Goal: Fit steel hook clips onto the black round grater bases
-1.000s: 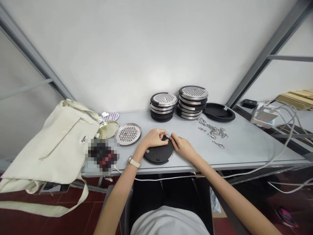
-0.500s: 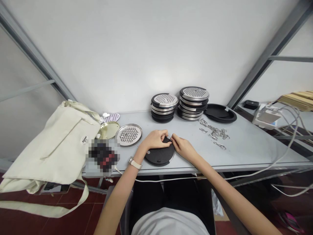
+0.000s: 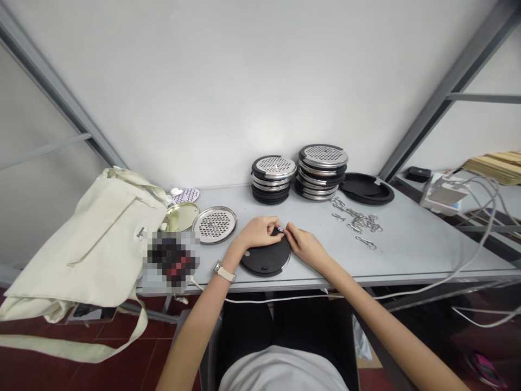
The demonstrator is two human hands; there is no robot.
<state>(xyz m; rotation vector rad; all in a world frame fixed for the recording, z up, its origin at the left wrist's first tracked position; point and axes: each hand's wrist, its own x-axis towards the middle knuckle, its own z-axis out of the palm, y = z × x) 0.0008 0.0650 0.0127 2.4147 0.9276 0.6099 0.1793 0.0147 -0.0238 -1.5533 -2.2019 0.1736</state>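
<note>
Your right hand [image 3: 301, 244] pinches a small metal clip [image 3: 280, 229] between thumb and forefinger at the far-right edge of the black disc [image 3: 266, 260]. The clip's visible part slants from your left fingertips down toward your right ones; which end leads is too small to tell.

The disc lies flat on the counter [image 3: 309, 264] in front of you, black face up. It is round; its small oval hole sits at the near edge, facing you, and a silver rim shows along its right side.

Your left hand [image 3: 260, 231] arches palm down over the disc's far-left part, thumb and forefinger curved toward each other with a gap between them. Whether they grip the clip or the disc edge cannot be told. Both forearms reach inward and converge at the clip.

To the left of the disc, a grater plate [image 3: 214, 224] lies flat, just beside a shallow gold dish [image 3: 186, 217]. Beyond your hands stand a shorter stack [image 3: 272, 182] and a taller stack [image 3: 323, 174], each topped by a perforated plate. Right of the taller stack, a round black tray [image 3: 385, 194] lies hollow side up. Loose clips [image 3: 362, 221] lie nearer you. At far left rests a cream bag [image 3: 89, 250], contents hidden.
</note>
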